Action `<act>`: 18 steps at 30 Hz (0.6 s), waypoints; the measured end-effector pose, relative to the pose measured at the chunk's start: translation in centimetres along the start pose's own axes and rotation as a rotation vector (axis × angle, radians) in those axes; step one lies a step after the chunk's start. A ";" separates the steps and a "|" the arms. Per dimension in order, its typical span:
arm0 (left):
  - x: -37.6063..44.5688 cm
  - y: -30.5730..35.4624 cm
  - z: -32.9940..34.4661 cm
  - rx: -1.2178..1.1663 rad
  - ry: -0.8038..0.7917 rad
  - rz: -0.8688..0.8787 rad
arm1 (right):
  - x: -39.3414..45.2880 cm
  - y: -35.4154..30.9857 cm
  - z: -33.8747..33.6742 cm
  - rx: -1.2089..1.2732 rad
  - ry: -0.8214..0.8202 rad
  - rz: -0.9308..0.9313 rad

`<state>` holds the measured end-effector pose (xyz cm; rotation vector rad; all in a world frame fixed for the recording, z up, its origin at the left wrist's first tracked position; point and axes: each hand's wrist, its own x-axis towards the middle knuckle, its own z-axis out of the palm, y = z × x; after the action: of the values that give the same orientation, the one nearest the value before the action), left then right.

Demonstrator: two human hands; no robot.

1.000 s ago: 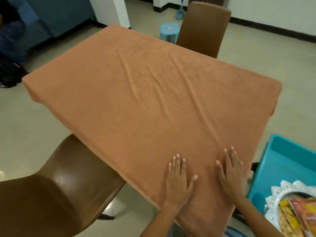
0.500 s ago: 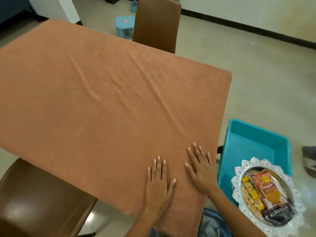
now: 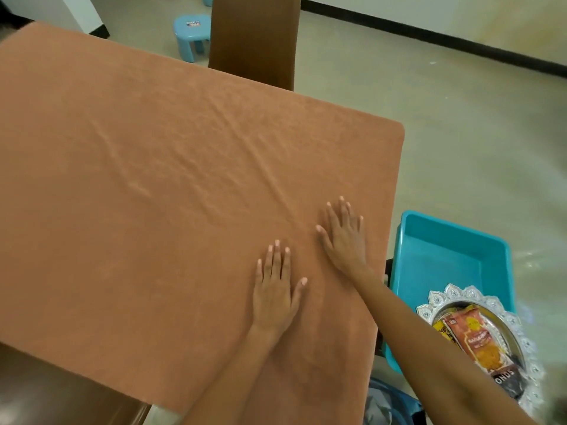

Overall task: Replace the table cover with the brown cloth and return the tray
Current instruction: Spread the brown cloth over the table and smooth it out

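The brown cloth (image 3: pixel 159 185) lies spread over the whole table, with shallow diagonal creases through its middle. My left hand (image 3: pixel 274 286) rests flat on it near the front right corner, fingers apart. My right hand (image 3: pixel 345 236) lies flat a little farther ahead and to the right, also with fingers spread. Neither hand holds anything. The silver tray (image 3: pixel 521 335) with a scalloped rim sits low at the right, beside the table, carrying snack packets (image 3: pixel 474 340). My right forearm hides part of the tray.
A turquoise plastic tub (image 3: pixel 445 259) stands right of the table, under the tray's far edge. A brown chair (image 3: pixel 254 38) is pushed in at the far side, another brown chair (image 3: pixel 61 391) at the near left. A small blue stool (image 3: pixel 191 30) stands on the floor beyond.
The view has swung right and closer, bringing the tub and tray further into sight. Both hands stay flat on the cloth, and the right hand has slid forward and to the right.
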<state>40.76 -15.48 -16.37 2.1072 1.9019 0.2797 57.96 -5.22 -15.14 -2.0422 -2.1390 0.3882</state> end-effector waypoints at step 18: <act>1.6 3.9 1.0 -0.046 0.022 0.086 | -0.7 6.4 -0.9 0.041 0.206 0.136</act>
<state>44.94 -14.37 -16.10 2.1673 1.8024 0.3632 64.37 -5.64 -16.16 -2.1103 -1.8655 0.2249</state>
